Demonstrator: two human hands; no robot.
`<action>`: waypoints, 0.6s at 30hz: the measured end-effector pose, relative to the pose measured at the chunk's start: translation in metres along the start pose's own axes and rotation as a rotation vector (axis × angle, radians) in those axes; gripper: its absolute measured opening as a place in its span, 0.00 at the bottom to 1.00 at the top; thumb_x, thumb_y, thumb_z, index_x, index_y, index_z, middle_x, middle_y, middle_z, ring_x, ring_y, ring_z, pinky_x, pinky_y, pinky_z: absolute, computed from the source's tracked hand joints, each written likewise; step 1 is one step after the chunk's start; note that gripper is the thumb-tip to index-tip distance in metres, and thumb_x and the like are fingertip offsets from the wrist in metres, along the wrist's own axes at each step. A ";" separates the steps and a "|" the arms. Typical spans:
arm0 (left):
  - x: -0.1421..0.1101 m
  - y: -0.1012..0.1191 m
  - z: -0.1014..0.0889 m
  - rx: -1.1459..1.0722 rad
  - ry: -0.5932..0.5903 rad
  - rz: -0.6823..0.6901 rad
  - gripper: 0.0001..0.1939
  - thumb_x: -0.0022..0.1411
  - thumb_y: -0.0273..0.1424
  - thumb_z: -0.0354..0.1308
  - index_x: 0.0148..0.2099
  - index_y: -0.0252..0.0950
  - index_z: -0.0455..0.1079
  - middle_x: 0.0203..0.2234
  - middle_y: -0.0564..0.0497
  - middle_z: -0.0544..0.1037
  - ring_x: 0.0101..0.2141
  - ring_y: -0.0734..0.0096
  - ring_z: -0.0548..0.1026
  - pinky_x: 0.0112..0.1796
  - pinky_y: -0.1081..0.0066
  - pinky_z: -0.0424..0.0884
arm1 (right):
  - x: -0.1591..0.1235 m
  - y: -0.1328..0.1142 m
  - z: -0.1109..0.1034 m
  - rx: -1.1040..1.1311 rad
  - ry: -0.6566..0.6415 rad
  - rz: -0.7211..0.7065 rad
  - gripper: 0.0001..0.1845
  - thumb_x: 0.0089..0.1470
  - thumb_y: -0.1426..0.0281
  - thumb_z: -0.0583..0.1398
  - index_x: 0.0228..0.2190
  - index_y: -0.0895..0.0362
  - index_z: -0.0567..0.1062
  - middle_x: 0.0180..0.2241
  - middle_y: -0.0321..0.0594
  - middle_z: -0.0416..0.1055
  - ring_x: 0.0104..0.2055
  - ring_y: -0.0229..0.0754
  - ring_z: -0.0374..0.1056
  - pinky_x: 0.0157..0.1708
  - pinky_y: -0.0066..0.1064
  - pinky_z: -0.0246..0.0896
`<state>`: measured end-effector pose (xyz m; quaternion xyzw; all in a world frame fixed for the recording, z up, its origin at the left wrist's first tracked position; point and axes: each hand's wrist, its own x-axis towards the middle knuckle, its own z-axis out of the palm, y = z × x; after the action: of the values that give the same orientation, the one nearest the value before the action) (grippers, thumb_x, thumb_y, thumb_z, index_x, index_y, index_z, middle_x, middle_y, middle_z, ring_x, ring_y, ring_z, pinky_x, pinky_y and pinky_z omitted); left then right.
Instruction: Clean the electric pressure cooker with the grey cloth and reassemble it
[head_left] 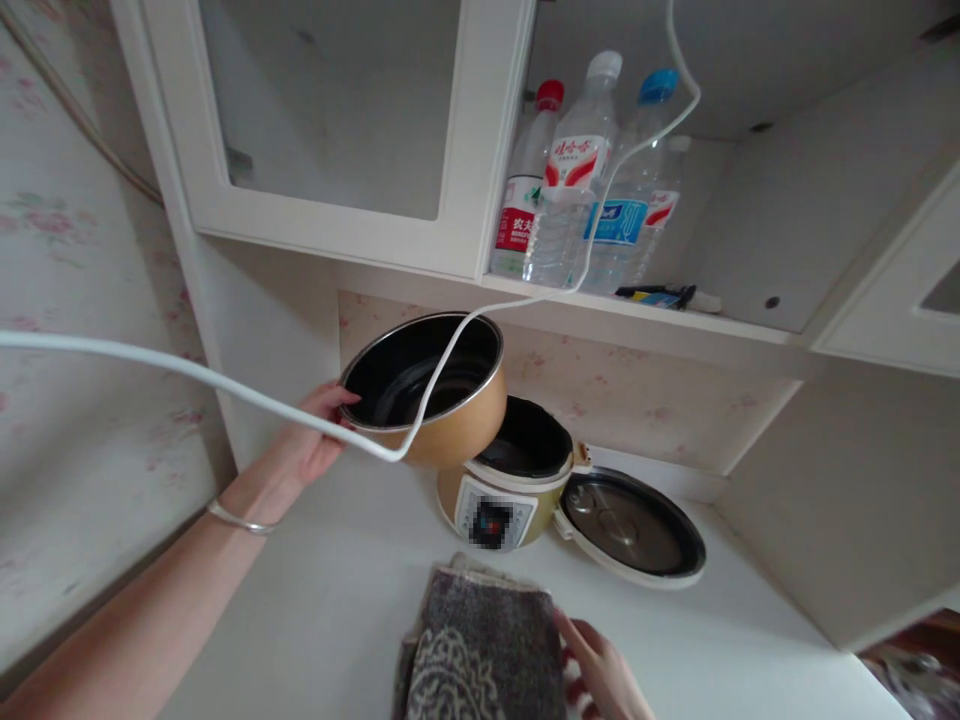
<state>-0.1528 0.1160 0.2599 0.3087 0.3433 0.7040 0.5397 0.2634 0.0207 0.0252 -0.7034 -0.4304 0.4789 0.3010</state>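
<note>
My left hand [324, 432] grips the rim of a golden rice cooker inner pot [457, 428] and holds it tilted in the air, its black inside facing me. Just behind and below the pot stands the rice cooker [551, 490], its lid [637, 530] swung open to the right and lying over the counter. At the bottom, my right hand [600, 665] has its fingers closed at the right edge of a folded grey patterned cloth [487, 640]. Part of the right hand is cut off by the frame.
A white cable [292, 405] hangs across the view in front of the pot. Above are a glass-fronted cabinet door [330, 220] and an open shelf with several plastic bottles [574, 190]. The white counter [322, 590] lies below, between a papered wall and a side panel [847, 500].
</note>
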 end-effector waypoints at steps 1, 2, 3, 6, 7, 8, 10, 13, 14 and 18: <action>-0.013 0.001 -0.011 0.019 0.042 0.015 0.09 0.43 0.18 0.60 0.27 0.33 0.64 0.15 0.61 0.65 0.12 0.87 0.60 0.10 0.87 0.52 | -0.002 -0.005 0.012 -0.028 -0.002 -0.045 0.29 0.40 0.45 0.63 0.35 0.56 0.75 0.28 0.39 0.76 0.21 0.41 0.71 0.14 0.26 0.57; -0.026 0.002 -0.023 0.022 0.091 0.029 0.09 0.43 0.18 0.60 0.27 0.34 0.65 0.14 0.61 0.65 0.11 0.86 0.60 0.09 0.86 0.51 | -0.004 -0.009 0.023 -0.040 0.024 -0.089 0.28 0.38 0.48 0.66 0.35 0.56 0.76 0.29 0.39 0.77 0.25 0.42 0.73 0.19 0.26 0.61; -0.040 0.002 -0.035 0.030 0.143 0.043 0.10 0.43 0.18 0.61 0.28 0.34 0.66 0.14 0.61 0.66 0.11 0.85 0.61 0.09 0.86 0.52 | -0.005 -0.012 0.033 -0.038 0.058 -0.124 0.27 0.34 0.52 0.69 0.34 0.56 0.76 0.30 0.40 0.78 0.30 0.44 0.74 0.24 0.27 0.64; -0.077 -0.003 -0.071 0.043 0.279 0.055 0.11 0.42 0.19 0.61 0.31 0.36 0.70 0.18 0.59 0.73 0.13 0.81 0.66 0.11 0.83 0.60 | -0.012 -0.022 0.056 0.076 0.031 -0.134 0.27 0.29 0.61 0.73 0.34 0.57 0.75 0.32 0.43 0.79 0.37 0.49 0.74 0.35 0.31 0.67; -0.088 -0.005 -0.083 0.045 0.321 0.054 0.12 0.41 0.19 0.61 0.31 0.36 0.70 0.20 0.58 0.75 0.15 0.79 0.68 0.13 0.82 0.64 | -0.016 -0.026 0.061 0.158 -0.036 -0.105 0.27 0.31 0.62 0.72 0.35 0.58 0.75 0.33 0.43 0.79 0.37 0.50 0.75 0.36 0.32 0.68; -0.097 -0.009 -0.095 0.048 0.359 0.045 0.13 0.41 0.19 0.61 0.32 0.36 0.71 0.21 0.57 0.76 0.17 0.78 0.70 0.15 0.81 0.67 | -0.021 -0.030 0.065 0.257 -0.116 -0.062 0.25 0.33 0.63 0.71 0.36 0.59 0.75 0.33 0.43 0.79 0.37 0.50 0.75 0.37 0.34 0.68; -0.110 -0.015 -0.119 0.057 0.411 0.020 0.14 0.40 0.19 0.61 0.32 0.37 0.72 0.24 0.55 0.78 0.22 0.75 0.74 0.20 0.79 0.72 | -0.033 -0.037 0.069 0.462 -0.243 0.053 0.22 0.38 0.62 0.69 0.36 0.60 0.75 0.32 0.45 0.79 0.36 0.50 0.76 0.39 0.36 0.69; -0.116 -0.026 -0.148 0.072 0.461 0.008 0.14 0.40 0.19 0.62 0.32 0.38 0.72 0.27 0.56 0.78 0.26 0.74 0.75 0.25 0.79 0.74 | -0.051 -0.042 0.068 0.690 -0.392 0.274 0.20 0.43 0.58 0.66 0.33 0.62 0.76 0.31 0.49 0.79 0.37 0.51 0.76 0.40 0.38 0.70; -0.115 -0.030 -0.155 0.079 0.477 0.016 0.14 0.41 0.19 0.63 0.32 0.38 0.72 0.27 0.56 0.78 0.27 0.75 0.75 0.26 0.80 0.73 | -0.055 -0.043 0.067 0.741 -0.432 0.331 0.20 0.44 0.57 0.65 0.32 0.62 0.77 0.32 0.50 0.79 0.38 0.52 0.76 0.39 0.37 0.70; -0.104 -0.047 -0.172 0.150 0.509 0.054 0.15 0.40 0.20 0.65 0.32 0.40 0.70 0.23 0.59 0.73 0.21 0.80 0.69 0.17 0.82 0.64 | -0.066 -0.041 0.063 0.835 -0.449 0.391 0.22 0.45 0.55 0.65 0.34 0.62 0.78 0.33 0.50 0.79 0.39 0.52 0.76 0.40 0.39 0.71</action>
<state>-0.2416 -0.0020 0.1163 0.1699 0.5108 0.7458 0.3924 0.1805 -0.0192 0.0645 -0.4704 -0.1166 0.7966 0.3614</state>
